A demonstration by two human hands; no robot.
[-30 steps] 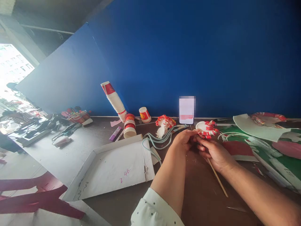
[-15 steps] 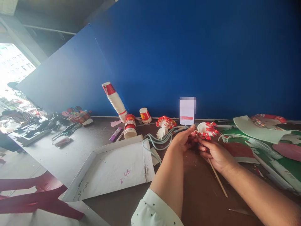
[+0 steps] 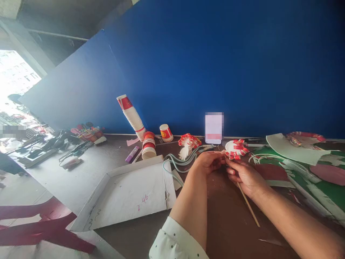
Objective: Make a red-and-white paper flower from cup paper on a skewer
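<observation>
A cut-up red and white paper cup (image 3: 236, 149), its strips curled outward like petals, is between my hands above the table. My right hand (image 3: 247, 177) is closed beneath it, gripping a thin wooden stick (image 3: 251, 208) that slants down toward me. On the cup's left side, the fingers of my left hand (image 3: 211, 161) are pinched at the edge of a strip; the fingertips are partly hidden. A similar cut cup (image 3: 189, 143) lies farther left, its strips spread and curled.
Behind my hands a lit phone (image 3: 214, 128) stands against the blue wall. Leftward are a stack of paper cups (image 3: 133, 117), a single cup (image 3: 166, 133), a purple glue stick (image 3: 132, 154), grey cables (image 3: 185, 162) and a shallow white box (image 3: 126, 198). Paper scraps (image 3: 296, 148) lie at right.
My left thumb and fingers have come down and flattened beside the cup. The cup has turned slightly, and my right hand stays closed round the stick.
</observation>
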